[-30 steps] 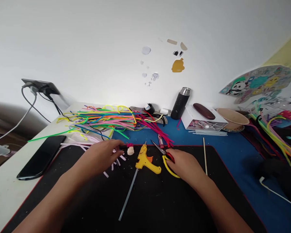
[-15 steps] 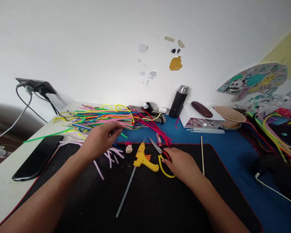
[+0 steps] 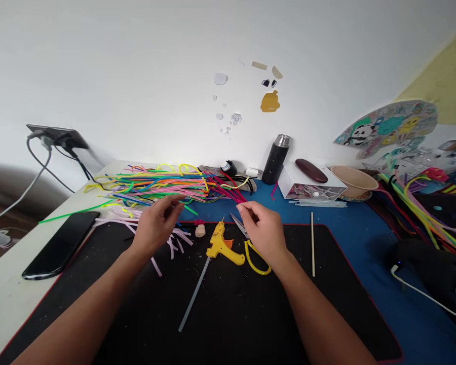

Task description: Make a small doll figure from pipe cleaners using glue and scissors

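My left hand (image 3: pixel 156 223) hovers by the bundle of coloured pipe cleaners (image 3: pixel 163 183), its fingers curved and the thumb a little apart, with nothing visible in them. Thumb and forefinger of my right hand (image 3: pixel 264 225) are pinched together near the magenta pipe cleaners (image 3: pixel 228 187); whatever they hold, if anything, cannot be made out. Partly covered by that hand, scissors (image 3: pixel 255 261) with a yellow handle loop lie on the black mat. Between my hands rests a yellow glue gun (image 3: pixel 221 246) with a glue stick (image 3: pixel 194 295) in its back. A small cream-and-red piece (image 3: pixel 199 229) lies beside its nozzle.
Pale lilac pipe cleaners (image 3: pixel 178 237) lie under and beside my left hand. A phone (image 3: pixel 61 246) is at the left. Toward the right are a thin wooden stick (image 3: pixel 312 246), a black flask (image 3: pixel 276 161), a white box (image 3: pixel 294 178) and a beige bowl (image 3: pixel 353 178).
My right hand has moved up and left from the scissors' handles, its thumb and forefinger now pinched. The left hand has shifted slightly, still curved. The view has turned a little.
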Motion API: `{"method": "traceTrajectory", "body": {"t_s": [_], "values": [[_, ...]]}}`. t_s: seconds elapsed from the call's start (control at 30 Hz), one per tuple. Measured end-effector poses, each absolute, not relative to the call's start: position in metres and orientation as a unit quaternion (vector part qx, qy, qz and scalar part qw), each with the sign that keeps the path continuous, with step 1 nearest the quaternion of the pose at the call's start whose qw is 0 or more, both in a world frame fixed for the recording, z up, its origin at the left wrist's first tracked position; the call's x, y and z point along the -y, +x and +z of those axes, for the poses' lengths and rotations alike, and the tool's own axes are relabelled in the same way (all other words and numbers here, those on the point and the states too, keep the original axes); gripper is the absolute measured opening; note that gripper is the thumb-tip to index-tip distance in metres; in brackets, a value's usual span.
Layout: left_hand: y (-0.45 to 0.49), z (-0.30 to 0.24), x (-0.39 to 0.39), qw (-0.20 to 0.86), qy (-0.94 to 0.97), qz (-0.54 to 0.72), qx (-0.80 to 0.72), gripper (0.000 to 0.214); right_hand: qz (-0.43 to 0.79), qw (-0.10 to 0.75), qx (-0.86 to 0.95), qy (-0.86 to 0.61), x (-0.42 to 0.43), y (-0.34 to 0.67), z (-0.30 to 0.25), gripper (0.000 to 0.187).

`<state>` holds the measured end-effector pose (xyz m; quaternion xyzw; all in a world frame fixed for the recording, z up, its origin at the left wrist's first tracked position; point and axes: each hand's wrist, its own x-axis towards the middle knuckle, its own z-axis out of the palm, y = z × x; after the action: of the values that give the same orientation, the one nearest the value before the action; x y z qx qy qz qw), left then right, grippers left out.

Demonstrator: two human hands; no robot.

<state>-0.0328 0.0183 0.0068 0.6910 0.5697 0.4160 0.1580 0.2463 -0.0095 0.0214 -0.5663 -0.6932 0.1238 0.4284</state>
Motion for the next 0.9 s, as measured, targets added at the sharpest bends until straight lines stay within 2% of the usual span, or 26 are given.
{"method": "traceTrajectory", "body": {"t_s": [0.13,0.27,0.43,0.63,0.7,0.83,0.9], "values": [[-0.044,0.003,-0.026,0.280,0.574,0.516,-0.571,0.037,0.099,0.521,0.658,-0.534,-0.003,0.236,-0.001,0.032],[-0.068,0.010,-0.039,0.382,0.396,0.655,-0.518,0.030,0.085,0.521,0.675,-0.516,0.000,0.241,-0.018,0.029],[-0.088,0.021,-0.040,0.391,0.391,0.659,-0.510,0.025,0.086,0.515,0.676,-0.519,0.003,0.242,-0.023,0.027],[-0.040,0.026,-0.051,0.401,0.554,0.501,-0.531,0.030,0.102,0.516,0.687,-0.502,0.007,0.232,-0.024,0.026],[-0.015,0.026,-0.063,0.216,0.748,0.299,-0.552,0.033,0.104,0.519,0.685,-0.500,0.010,0.232,-0.022,0.026],[0.021,0.017,-0.089,0.125,0.807,0.180,-0.549,0.021,0.114,0.523,0.682,-0.499,0.013,0.233,-0.019,0.025],[0.031,0.010,-0.099,0.081,0.815,0.135,-0.557,0.024,0.116,0.520,0.692,-0.488,0.014,0.232,-0.019,0.024]]}}
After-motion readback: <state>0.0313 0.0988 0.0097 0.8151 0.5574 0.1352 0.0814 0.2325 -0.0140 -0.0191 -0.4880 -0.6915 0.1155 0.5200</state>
